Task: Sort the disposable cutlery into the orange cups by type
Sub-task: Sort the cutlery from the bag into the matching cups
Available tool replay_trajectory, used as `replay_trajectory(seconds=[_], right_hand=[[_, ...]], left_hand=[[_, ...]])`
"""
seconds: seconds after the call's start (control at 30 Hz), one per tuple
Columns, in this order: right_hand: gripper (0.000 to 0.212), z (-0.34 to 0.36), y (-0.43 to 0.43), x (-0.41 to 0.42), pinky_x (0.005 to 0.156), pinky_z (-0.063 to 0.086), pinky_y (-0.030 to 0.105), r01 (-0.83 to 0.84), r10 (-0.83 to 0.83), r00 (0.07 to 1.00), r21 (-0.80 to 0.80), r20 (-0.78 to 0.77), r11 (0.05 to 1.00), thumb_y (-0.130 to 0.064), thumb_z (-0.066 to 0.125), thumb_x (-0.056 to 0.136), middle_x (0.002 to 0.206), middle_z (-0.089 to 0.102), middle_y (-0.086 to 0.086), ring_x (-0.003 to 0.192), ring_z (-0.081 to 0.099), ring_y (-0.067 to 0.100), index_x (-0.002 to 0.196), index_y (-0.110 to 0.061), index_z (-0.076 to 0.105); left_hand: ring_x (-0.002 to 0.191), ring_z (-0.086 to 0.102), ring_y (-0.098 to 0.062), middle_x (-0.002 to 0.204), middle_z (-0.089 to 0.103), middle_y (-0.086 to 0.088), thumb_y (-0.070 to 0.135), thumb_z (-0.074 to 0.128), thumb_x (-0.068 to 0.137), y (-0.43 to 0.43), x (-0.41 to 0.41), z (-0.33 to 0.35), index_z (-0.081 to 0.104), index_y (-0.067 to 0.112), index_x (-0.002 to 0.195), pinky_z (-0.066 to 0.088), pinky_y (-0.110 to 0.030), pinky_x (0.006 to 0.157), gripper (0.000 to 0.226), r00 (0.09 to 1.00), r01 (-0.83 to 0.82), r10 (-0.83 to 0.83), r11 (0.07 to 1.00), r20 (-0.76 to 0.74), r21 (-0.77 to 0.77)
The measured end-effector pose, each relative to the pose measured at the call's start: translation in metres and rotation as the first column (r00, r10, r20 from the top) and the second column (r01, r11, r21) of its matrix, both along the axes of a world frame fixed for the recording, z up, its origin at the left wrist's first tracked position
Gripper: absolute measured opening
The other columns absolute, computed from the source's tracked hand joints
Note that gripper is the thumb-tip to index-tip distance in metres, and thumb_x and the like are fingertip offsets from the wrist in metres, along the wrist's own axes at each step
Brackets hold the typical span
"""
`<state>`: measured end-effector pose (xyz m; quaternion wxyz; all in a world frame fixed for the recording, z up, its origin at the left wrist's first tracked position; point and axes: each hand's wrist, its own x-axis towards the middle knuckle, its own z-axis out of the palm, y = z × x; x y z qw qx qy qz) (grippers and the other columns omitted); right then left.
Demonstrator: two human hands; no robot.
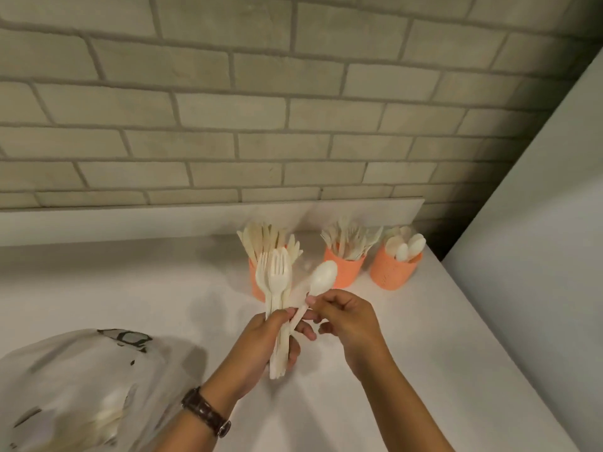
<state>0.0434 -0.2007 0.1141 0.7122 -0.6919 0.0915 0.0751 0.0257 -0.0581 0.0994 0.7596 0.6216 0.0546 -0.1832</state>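
The bag point(81, 386) at the surface's front left corner is blurred and cut off by the picture's left and bottom edges. Its dark print cannot be read, and the pale pieces inside are a smear.

Near the back edge, the leftmost cup point(256, 288) is mostly hidden behind the bundle of cutlery point(277, 285). The handle of the spoon point(321, 277) disappears under the fingers point(329, 298) of the right hand point(349, 321). In the middle cup point(342, 270) and the rightmost cup point(393, 274), the walls hide the handles.
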Motion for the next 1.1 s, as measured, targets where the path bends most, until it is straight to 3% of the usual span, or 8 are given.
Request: replay_trajectory(seconds=[0.13,0.27,0.4,0.6,0.7,0.83,0.93,1.1], right_hand=[[0.007,0.018,-0.055,0.019,0.049,0.049,0.02,0.353,-0.351,0.921,0.021,0.166,0.935,-0.009,0.07,0.082,0.06,0.062,0.002,0.053,0.055,0.01,0.076,-0.008,0.067],[0.004,0.029,-0.12,0.059,0.064,0.056,0.023,0.594,-0.506,0.748,-0.094,0.429,0.799,-0.012,0.068,0.084,0.078,0.068,0.006,0.068,0.064,0.013,0.089,-0.012,0.068],[0.006,0.023,-0.154,0.097,0.057,0.044,0.003,0.661,-0.488,0.7,-0.214,0.521,0.719,-0.01,0.064,0.087,0.078,0.064,0.004,0.065,0.059,0.0,0.089,-0.005,0.066],[0.012,-0.029,-0.17,0.122,0.061,0.046,0.01,0.434,-0.396,0.9,-0.295,0.18,0.851,-0.01,0.051,0.093,0.08,0.059,0.006,0.075,0.054,0.016,0.087,-0.016,0.06],[0.021,-0.02,-0.168,0.102,0.064,0.052,0.018,0.342,-0.272,0.921,-0.242,0.28,0.908,-0.018,0.041,0.098,0.071,0.056,-0.002,0.068,0.059,0.012,0.084,-0.02,0.056],[0.012,-0.014,-0.136,0.069,0.065,0.046,0.011,0.415,-0.237,0.882,-0.433,0.408,0.8,-0.014,0.067,0.085,0.089,0.06,-0.011,0.07,0.058,0.001,0.096,-0.019,0.065],[0.01,-0.003,-0.098,0.045,0.06,0.046,0.015,0.052,0.012,0.968,-0.245,0.252,0.968,-0.011,0.068,0.083,0.072,0.068,-0.003,0.058,0.055,0.0,0.076,-0.018,0.071],[0.021,0.003,-0.067,0.029,0.062,0.044,0.019,-0.232,0.234,0.957,-0.029,0.171,0.972,-0.017,0.07,0.081,0.048,0.049,-0.003,0.053,0.048,0.013,0.068,0.0,0.068]], left_hand=[[0.071,0.068,-0.023,0.103,0.072,-0.006,0.018,0.036,0.098,-0.018,0.016,-0.009,0.068,0.007,0.101,0.058,-0.04,0.076,0.034,0.996,-0.084,0.084,0.996,-0.003,0.018],[0.043,0.042,-0.015,0.075,0.063,-0.004,0.018,0.038,0.097,-0.034,0.024,-0.01,0.067,0.009,0.1,0.04,-0.023,0.043,0.03,0.991,-0.137,0.137,0.99,-0.012,-0.031],[0.038,0.024,-0.008,0.061,0.044,0.0,0.017,0.037,0.096,-0.05,0.03,-0.008,0.062,0.005,0.106,0.019,-0.018,0.039,0.029,0.99,-0.129,0.115,0.971,-0.077,-0.2],[0.039,0.027,-0.007,0.058,0.041,-0.003,0.013,0.045,0.08,-0.062,0.034,-0.002,0.062,-0.001,0.105,0.023,-0.019,0.038,0.033,0.988,-0.035,-0.042,0.876,-0.149,-0.481],[0.042,0.029,-0.009,0.059,0.04,-0.003,0.01,0.049,0.073,-0.064,0.036,-0.003,0.067,-0.001,0.1,0.027,-0.019,0.039,0.035,0.988,0.014,-0.089,0.87,-0.13,-0.493],[0.042,0.029,-0.008,0.059,0.037,-0.002,0.012,0.049,0.07,-0.069,0.039,-0.003,0.068,0.0,0.091,0.027,-0.019,0.039,0.031,0.984,0.064,-0.133,0.883,-0.116,-0.465],[0.041,0.028,-0.007,0.058,0.037,-0.001,0.014,0.049,0.069,-0.071,0.037,-0.003,0.069,0.002,0.085,0.026,-0.018,0.038,0.028,0.976,0.126,-0.192,0.885,-0.104,-0.448],[0.042,0.026,-0.007,0.059,0.04,-0.001,0.021,0.049,0.072,-0.066,0.027,0.0,0.068,0.006,0.086,0.024,-0.017,0.04,0.027,0.96,0.221,-0.27,0.892,-0.073,-0.394]])
